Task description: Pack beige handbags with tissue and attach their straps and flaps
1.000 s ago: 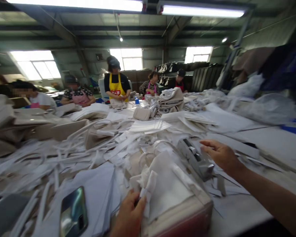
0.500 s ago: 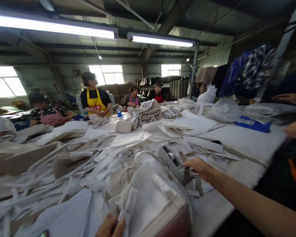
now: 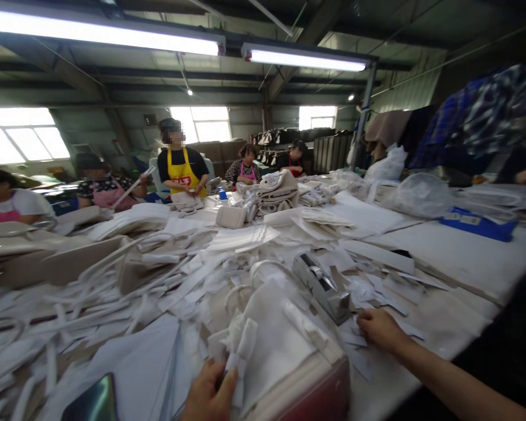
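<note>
My left hand [image 3: 210, 389] is closed around the lower end of a white paper-wrapped piece [image 3: 243, 351], perhaps a strap. That piece lies against a pale beige bag [image 3: 304, 386] with a white sheet [image 3: 272, 333] on top and a dark red patch low on its front side. My right hand [image 3: 379, 330] has its fingers curled together just above white scraps, right of the bag; what they pinch, if anything, is too small to make out. A grey tape dispenser [image 3: 322, 289] stands between the bag and that hand, apart from the fingers.
Paper strips and scraps [image 3: 193, 280] cover much of the table. A phone [image 3: 92, 400] lies at the front left, beside stacked white sheets [image 3: 135, 351]. A blue tray [image 3: 477, 224] and plastic bags [image 3: 425, 196] are at the right. Several co-workers [image 3: 184, 169] are across the table.
My right hand has moved away from the tape dispenser, down and to the right. My left hand keeps its hold. The view has turned slightly left, bringing more of the phone into sight.
</note>
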The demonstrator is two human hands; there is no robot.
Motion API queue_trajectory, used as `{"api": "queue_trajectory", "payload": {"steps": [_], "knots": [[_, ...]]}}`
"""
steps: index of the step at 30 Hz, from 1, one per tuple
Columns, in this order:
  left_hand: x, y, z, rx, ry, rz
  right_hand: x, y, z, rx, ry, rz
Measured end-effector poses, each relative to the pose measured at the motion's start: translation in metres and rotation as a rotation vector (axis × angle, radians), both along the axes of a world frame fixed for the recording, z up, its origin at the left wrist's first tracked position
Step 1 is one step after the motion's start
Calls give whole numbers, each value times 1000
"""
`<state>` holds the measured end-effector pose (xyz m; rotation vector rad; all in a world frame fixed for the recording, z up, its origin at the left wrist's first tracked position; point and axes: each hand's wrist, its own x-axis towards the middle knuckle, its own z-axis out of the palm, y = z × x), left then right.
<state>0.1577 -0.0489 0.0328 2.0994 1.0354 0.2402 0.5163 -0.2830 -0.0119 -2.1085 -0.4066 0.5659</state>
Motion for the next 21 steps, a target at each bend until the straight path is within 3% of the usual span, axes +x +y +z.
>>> {"api": "queue_trajectory", "payload": {"steps": [2,5,8,10,14,21], "knots": [[0,-9,8,-13,-1,13,-3,0,13,-3,-48,37],[1,-17,16,-23,-20,49,-33,21,53,96,-21,148],[2,-21,22,-4,-10,87,-95,64,96,200,87,449],[2,-23,24,-11,-22,108,-141,96,112,197,206,618],[0,-28,23,-20,-92,132,-200,143,106,88,359,735],[-2,-27,10,-12,-155,161,-205,159,86,-127,390,717]]}}
